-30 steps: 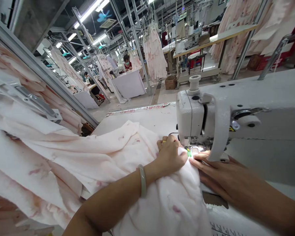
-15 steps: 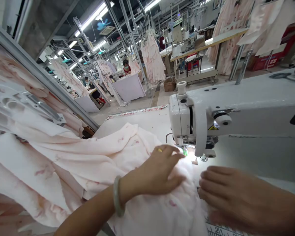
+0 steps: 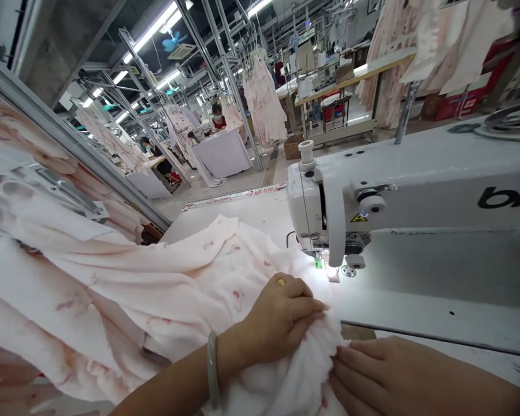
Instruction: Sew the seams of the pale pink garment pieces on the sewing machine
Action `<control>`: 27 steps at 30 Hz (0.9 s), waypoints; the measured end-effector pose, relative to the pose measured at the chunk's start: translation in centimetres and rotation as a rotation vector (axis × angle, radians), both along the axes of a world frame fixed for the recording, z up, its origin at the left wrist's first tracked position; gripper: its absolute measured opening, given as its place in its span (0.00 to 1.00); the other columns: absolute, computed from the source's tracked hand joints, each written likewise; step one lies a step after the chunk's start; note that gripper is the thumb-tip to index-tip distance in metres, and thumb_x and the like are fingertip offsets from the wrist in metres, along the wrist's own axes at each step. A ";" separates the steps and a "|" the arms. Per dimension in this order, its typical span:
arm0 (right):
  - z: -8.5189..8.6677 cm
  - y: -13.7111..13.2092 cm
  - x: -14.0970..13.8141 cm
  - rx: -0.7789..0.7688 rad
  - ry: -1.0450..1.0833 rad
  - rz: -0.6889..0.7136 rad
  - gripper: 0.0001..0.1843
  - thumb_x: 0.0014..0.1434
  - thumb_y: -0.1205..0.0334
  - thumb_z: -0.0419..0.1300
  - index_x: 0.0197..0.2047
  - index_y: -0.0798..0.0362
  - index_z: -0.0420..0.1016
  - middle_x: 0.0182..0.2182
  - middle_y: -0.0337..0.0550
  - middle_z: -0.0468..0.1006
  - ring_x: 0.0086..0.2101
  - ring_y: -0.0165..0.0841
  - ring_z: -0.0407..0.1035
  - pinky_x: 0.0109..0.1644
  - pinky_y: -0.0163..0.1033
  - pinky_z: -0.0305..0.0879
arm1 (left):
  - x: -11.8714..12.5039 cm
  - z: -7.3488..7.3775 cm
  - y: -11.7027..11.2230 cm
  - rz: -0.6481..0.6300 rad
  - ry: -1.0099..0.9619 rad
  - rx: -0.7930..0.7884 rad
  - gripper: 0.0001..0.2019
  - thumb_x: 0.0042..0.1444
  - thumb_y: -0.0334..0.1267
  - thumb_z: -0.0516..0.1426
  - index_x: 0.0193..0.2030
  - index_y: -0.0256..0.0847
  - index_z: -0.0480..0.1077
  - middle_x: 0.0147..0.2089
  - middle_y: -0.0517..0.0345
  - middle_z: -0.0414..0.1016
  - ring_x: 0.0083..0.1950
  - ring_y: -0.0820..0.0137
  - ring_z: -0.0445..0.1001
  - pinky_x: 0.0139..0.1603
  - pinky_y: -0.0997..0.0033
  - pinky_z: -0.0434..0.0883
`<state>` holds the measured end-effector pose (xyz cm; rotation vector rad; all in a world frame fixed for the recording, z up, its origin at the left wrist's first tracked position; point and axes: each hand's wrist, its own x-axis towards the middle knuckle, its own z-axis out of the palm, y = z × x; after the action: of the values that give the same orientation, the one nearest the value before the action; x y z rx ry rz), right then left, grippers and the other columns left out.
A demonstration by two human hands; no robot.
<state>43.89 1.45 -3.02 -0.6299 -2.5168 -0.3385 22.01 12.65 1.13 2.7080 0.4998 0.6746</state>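
A pale pink fabric with small reddish prints (image 3: 225,260) spreads over the sewing table and hangs off to the left. My left hand (image 3: 286,315), with a ring and a bracelet, pinches this fabric a little in front of the needle area. Lower right, my right hand (image 3: 377,370) has its fingers closed on the fabric's gathered edge. The white sewing machine (image 3: 394,173) stands just beyond both hands. Its lit presser foot (image 3: 318,261), with green parts, is at the fabric's far edge, and I cannot tell whether it presses on the cloth.
A metal rail (image 3: 82,138) with hanging garments runs along the left. Further off are a cardboard box (image 3: 293,147), a wooden-edged worktable (image 3: 359,75), hanging pink garments (image 3: 264,98) and a seated person (image 3: 219,118). The machine's bed (image 3: 398,289) stretches to the right.
My left hand has moved down from beside the needle, and its fingers have closed on the fabric. My right hand has moved down and left onto the fabric's edge. The view has shifted slightly.
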 end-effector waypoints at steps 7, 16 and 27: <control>-0.2 0.4 -0.2 -0.053 0.069 0.027 0.17 0.72 0.75 0.51 0.45 0.55 0.82 0.35 0.47 0.85 0.32 0.39 0.75 0.41 0.46 0.72 | 0.2 -1.2 -0.2 -0.037 0.123 0.077 0.14 0.78 0.38 0.54 0.53 0.42 0.83 0.45 0.51 0.81 0.46 0.63 0.76 0.58 0.58 0.71; 1.5 4.0 2.3 0.013 0.071 -0.037 0.27 0.74 0.81 0.42 0.51 0.56 0.82 0.43 0.45 0.89 0.42 0.33 0.83 0.45 0.37 0.78 | 2.3 -1.6 5.1 -0.041 0.259 0.142 0.14 0.78 0.41 0.55 0.54 0.42 0.84 0.46 0.49 0.80 0.50 0.61 0.77 0.61 0.58 0.71; 1.9 2.4 0.6 0.116 0.063 -0.014 0.29 0.77 0.78 0.40 0.49 0.58 0.84 0.39 0.45 0.88 0.38 0.38 0.82 0.50 0.44 0.78 | 0.2 3.6 -1.4 0.093 0.401 0.016 0.30 0.69 0.47 0.62 0.71 0.34 0.66 0.69 0.36 0.75 0.71 0.46 0.71 0.75 0.42 0.68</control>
<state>44.46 3.85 -1.07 -0.6031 -2.4140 -0.4592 22.18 11.25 4.72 2.8557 0.7188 0.1504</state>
